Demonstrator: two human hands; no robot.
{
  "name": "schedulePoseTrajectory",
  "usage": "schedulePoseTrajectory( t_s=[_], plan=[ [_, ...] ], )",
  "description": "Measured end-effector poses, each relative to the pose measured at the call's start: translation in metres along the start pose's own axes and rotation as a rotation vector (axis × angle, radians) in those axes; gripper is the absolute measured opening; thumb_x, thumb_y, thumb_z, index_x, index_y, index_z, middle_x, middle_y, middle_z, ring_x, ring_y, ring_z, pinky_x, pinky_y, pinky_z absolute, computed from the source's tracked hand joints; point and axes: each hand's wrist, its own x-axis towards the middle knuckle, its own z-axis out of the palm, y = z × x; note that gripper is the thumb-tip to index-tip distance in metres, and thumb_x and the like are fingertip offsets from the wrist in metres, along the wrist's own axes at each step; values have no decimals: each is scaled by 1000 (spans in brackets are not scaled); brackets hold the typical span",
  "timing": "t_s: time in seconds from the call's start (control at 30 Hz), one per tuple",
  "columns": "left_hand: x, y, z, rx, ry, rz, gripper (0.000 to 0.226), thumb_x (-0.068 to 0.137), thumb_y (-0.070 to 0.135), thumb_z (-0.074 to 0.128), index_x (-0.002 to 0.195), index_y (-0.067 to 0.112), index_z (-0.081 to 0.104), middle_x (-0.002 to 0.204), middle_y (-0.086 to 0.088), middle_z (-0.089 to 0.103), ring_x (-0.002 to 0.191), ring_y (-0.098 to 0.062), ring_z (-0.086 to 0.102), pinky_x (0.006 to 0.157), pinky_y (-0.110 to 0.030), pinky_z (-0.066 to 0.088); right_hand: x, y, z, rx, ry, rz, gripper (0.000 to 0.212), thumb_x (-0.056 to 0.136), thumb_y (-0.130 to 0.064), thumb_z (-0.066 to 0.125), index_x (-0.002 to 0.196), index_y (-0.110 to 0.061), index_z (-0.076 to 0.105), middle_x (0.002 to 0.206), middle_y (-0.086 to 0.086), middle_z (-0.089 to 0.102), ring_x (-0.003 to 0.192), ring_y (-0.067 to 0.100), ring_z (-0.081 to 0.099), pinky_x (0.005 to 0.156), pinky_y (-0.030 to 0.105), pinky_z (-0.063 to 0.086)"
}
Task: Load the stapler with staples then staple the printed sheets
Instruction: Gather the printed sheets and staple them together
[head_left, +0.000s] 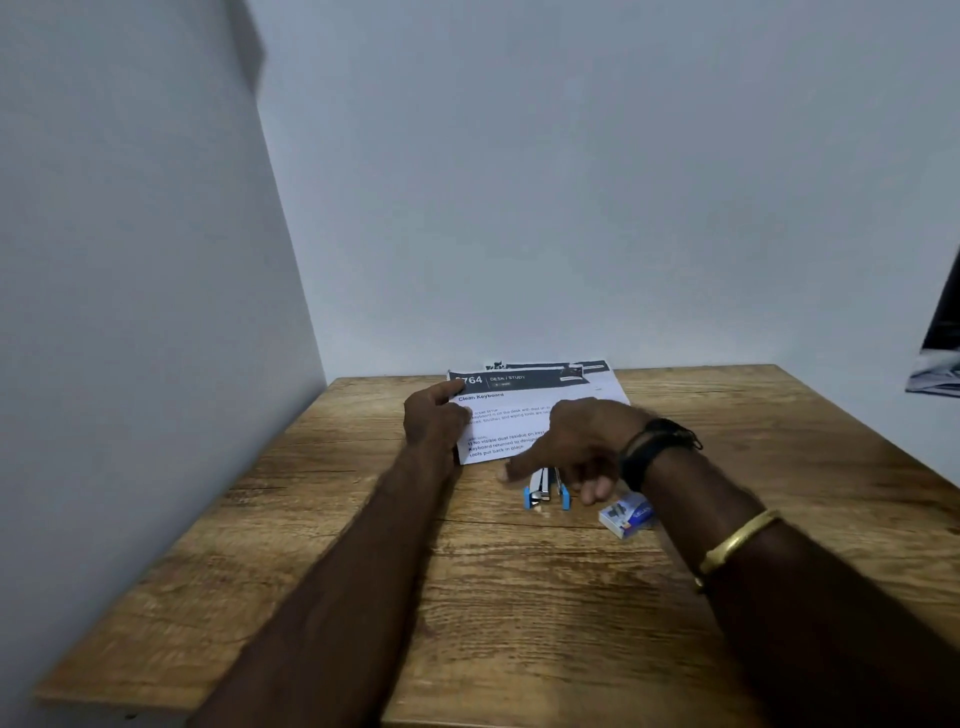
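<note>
Printed sheets with a dark header and the title "Clean Keyboard" lie at the far middle of the wooden table. My left hand grips their left edge, thumb on top. A blue and silver stapler lies just in front of the sheets, its far part hidden under my right hand. That hand hovers over the stapler with fingers spread and pointing down-left; I cannot tell if it touches it. A small blue and white staple box lies to the stapler's right, partly hidden by my right wrist.
The table stands in a corner, with white walls close on the left and behind. A dark object hangs at the right edge of view. My right wrist carries a black band and a gold bangle.
</note>
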Motion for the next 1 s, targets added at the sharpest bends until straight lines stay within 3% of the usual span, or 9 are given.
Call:
schedulePoseTrajectory(
  t_s=[0.07,0.27,0.4,0.53,0.6,0.7,0.73,0.87,1.0],
  plan=[
    [-1,0,0,5,-5,-3,54,83,-26,48,127,0,65,118,-26,68,102,-40,69,94,-56,57,-2,-2,3,-30,-33,-1,74,57,-63,90,87,1,67,60,13,74,51,24,71,66,36,64],
    [-3,0,0,32,-15,8,57,82,-27,51,127,3,65,120,-23,67,103,-41,69,91,-55,59,1,2,2,64,-135,-25,53,70,-29,87,102,7,66,92,29,76,70,31,74,82,44,63],
    [-4,1,-2,25,-27,10,61,79,-30,49,128,2,65,124,-25,65,106,-44,68,91,-58,58,-2,12,-9,262,-239,-99,32,80,-25,82,89,4,71,74,19,75,60,25,74,57,31,63],
    [-9,5,-4,52,-27,29,59,76,-28,51,126,0,66,122,-25,67,105,-44,68,92,-55,58,-3,20,-20,509,-320,-220,22,82,-21,80,89,-1,73,77,19,74,62,25,75,56,31,63],
    [-10,7,-6,81,-24,38,55,77,-25,55,124,1,68,120,-23,69,101,-40,70,86,-47,62,2,20,-24,676,-277,-282,23,84,-15,81,96,2,73,85,20,74,69,29,76,60,33,64],
    [-16,9,-9,88,-55,56,45,83,-20,59,122,0,69,113,-19,69,79,-27,70,59,-28,62,14,14,-22,935,-176,-354,31,83,-8,81,107,7,71,104,27,73,88,38,76,72,40,66],
    [-17,9,-10,82,-67,63,42,84,-19,59,121,-1,69,110,-19,70,77,-25,70,58,-27,61,18,11,-20,1002,-146,-382,31,84,-8,80,109,8,70,107,27,73,92,38,75,76,41,65],
    [-20,7,-15,109,-97,86,40,82,-18,59,116,0,72,112,-21,71,96,-39,72,87,-51,61,37,-1,-12,1148,20,-452,34,87,-6,76,119,2,67,115,26,73,107,36,72,85,40,62],
    [-17,1,-17,150,-73,126,35,80,-16,61,105,2,77,108,-24,74,98,-41,73,91,-57,59,50,-15,-8,1123,187,-496,31,91,-9,73,121,-10,68,113,15,75,103,26,74,84,37,63]
  ],
)
